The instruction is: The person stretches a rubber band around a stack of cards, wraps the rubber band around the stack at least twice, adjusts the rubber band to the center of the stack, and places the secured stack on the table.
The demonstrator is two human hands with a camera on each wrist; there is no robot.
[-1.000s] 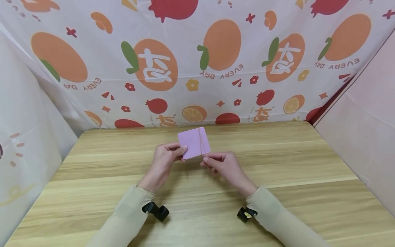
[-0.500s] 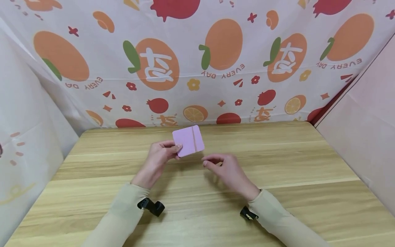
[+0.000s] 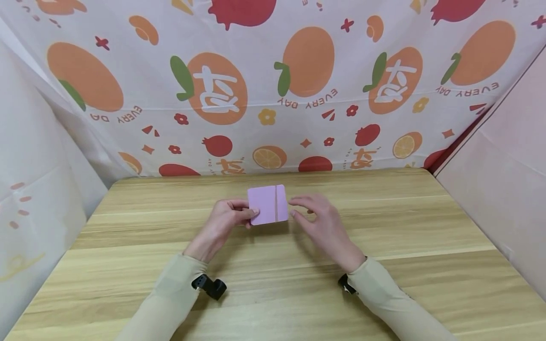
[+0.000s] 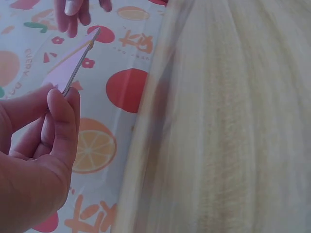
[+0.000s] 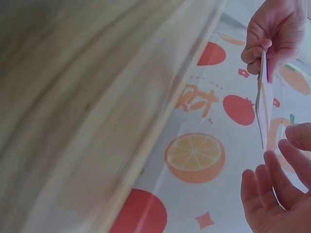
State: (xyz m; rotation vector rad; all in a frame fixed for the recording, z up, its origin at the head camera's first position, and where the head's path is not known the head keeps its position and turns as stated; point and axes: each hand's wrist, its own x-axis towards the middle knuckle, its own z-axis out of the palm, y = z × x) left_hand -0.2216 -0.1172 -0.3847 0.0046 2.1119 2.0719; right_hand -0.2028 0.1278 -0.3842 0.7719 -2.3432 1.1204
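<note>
A thin pink square of card [image 3: 262, 202], possibly a small stack, is held up above the table. My left hand [image 3: 222, 222] pinches its left edge, thumb on the near face. A tan rubber band [image 3: 276, 204] runs around the square near its right side. Beside the right edge is my right hand [image 3: 327, 228], thumb and fingers spread apart, with nothing in its grasp. In the right wrist view, the square's thin edge [image 5: 260, 109] points toward the fingers of that hand, with a small gap seeming to remain. The left wrist view shows thin layers along the edge [image 4: 80, 68].
A wood-grain table [image 3: 273, 303] lies beneath both hands. Behind it hangs a white cloth printed with fruit [image 3: 264, 85], with pale side walls [image 3: 38, 156] at left and right. Black wrist cameras [image 3: 210, 286] are strapped over the beige sleeves.
My right hand has let go of the rubber band, moved away, then come up to the square's right edge with spread fingers. The band's crossed strands now lie nearly parallel. The left hand keeps its pinch.
</note>
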